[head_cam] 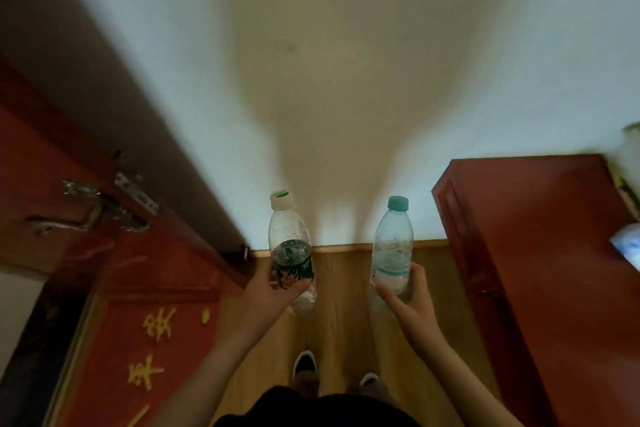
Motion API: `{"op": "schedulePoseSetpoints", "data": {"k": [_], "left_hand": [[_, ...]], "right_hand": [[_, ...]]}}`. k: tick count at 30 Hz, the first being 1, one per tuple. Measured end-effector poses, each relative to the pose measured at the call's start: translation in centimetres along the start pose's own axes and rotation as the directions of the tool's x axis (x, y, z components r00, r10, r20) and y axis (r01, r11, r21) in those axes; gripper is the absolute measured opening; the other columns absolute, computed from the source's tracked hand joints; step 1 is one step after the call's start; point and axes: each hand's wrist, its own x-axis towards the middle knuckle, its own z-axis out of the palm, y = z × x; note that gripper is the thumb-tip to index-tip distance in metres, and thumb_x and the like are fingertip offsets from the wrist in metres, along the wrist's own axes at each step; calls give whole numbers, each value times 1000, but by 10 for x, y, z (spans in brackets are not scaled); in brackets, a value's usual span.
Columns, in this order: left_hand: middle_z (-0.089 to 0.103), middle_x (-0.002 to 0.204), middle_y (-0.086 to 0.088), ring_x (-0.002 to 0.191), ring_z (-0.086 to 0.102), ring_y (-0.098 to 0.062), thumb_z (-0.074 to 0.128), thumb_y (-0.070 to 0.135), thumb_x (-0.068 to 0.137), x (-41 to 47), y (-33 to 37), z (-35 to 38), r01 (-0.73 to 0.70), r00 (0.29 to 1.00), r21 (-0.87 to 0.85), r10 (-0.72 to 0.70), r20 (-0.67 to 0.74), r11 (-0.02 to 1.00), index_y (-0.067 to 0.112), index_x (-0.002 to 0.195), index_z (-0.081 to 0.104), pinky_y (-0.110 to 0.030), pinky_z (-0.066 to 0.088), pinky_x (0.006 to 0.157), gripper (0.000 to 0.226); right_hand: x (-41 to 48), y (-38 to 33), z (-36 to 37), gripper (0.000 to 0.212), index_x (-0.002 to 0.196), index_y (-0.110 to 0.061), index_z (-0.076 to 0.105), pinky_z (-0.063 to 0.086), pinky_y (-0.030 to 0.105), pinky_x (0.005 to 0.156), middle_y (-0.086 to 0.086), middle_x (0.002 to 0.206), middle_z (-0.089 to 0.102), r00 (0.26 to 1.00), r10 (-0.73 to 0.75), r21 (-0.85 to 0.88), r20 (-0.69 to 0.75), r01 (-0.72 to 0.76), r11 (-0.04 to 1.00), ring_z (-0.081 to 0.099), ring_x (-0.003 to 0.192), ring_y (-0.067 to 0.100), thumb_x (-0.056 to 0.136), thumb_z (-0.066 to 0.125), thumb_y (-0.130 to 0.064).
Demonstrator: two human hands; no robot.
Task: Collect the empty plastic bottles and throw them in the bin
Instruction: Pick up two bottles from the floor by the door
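Note:
My left hand [270, 295] grips the lower half of a clear plastic bottle [288, 236] that has a dark green label and a white cap. It stands upright and looks empty. My right hand [408, 298] holds a second clear bottle [393, 246] with a pale teal label and a teal cap, also upright and empty. Both bottles are held out in front of me at chest height, about a hand's width apart. No bin is in view.
A white wall [346, 80] faces me close ahead, with a wooden skirting strip at its foot. A red door [114, 270] with gold characters and a metal latch stands open at the left. A red-brown cabinet [536, 253] fills the right. My shoes stand on wooden floor [343, 322].

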Motion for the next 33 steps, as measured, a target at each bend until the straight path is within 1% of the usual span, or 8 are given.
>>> {"op": "schedulePoseSetpoints", "data": {"k": [3, 6, 10, 13, 16, 21, 25, 33], "left_hand": [[70, 97, 27, 94, 65, 5, 77, 72, 48, -28, -14, -16, -8, 998, 68, 13, -68, 998, 56, 110, 53, -31, 55, 86, 69], [61, 91, 48, 89, 63, 15, 77, 72, 48, -61, -41, -18, 26, 987, 50, -18, -158, 998, 70, 99, 48, -23, 53, 81, 59], [59, 94, 34, 88, 59, 12, 85, 48, 61, -118, -68, 9, 110, 934, -66, -125, -335, 992, 48, 113, 48, -17, 50, 81, 64], [61, 97, 26, 92, 62, 5, 84, 50, 58, -165, -96, 36, 225, 847, -193, -290, -446, 955, 27, 128, 51, -14, 45, 73, 81], [65, 98, 20, 95, 66, -6, 86, 41, 62, -213, -119, 61, 294, 735, -323, -429, -524, 899, 21, 132, 51, -23, 49, 76, 82], [67, 98, 17, 91, 68, -7, 87, 32, 65, -291, -130, 95, 281, 484, -490, -563, -670, 825, 26, 125, 54, -25, 52, 76, 69], [69, 98, 15, 88, 69, -7, 86, 27, 67, -355, -133, 113, 200, 284, -609, -640, -714, 768, 31, 116, 55, -23, 53, 73, 58], [71, 94, 13, 87, 70, -7, 86, 28, 67, -474, -151, 167, 11, -153, -788, -778, -609, 615, 48, 96, 54, -30, 57, 74, 47]], "right_hand": [[-10, 1, -4, 53, 116, -23, 46, 60, 27, 70, 2, 112, 61, 999, -23, -33, 36, 25, 999, 69, 95, 9, 76, 78, -11], [-15, 15, -11, 55, 119, -28, 47, 59, 27, 72, -2, 116, 62, 989, 4, -67, 150, 6, 998, 68, 98, 6, 76, 79, -15], [-14, 35, -20, 56, 116, -38, 51, 59, 35, 83, -4, 116, 67, 953, 46, -175, 299, 7, 985, 68, 101, 9, 68, 79, -37], [-16, 47, -26, 51, 110, -40, 51, 59, 29, 78, -6, 113, 67, 912, 78, -253, 403, 29, 967, 67, 101, 11, 70, 81, -29], [-20, 55, -22, 50, 107, -41, 50, 56, 17, 66, -11, 110, 64, 840, 115, -332, 531, 82, 940, 66, 95, 3, 75, 80, -17], [-36, 65, 8, 59, 122, -27, 48, 51, 19, 76, -8, 112, 63, 674, 195, -421, 712, 189, 887, 62, 97, 5, 74, 81, -17], [-61, 70, 59, 67, 131, -18, 49, 48, 19, 76, -1, 118, 64, 498, 215, -414, 840, 334, 847, 64, 103, 14, 73, 82, -19], [-175, 59, 175, 50, 121, -24, 53, 49, 4, 66, -11, 104, 69, 80, 274, -281, 958, 439, 854, 67, 83, -11, 78, 78, -14]]}}
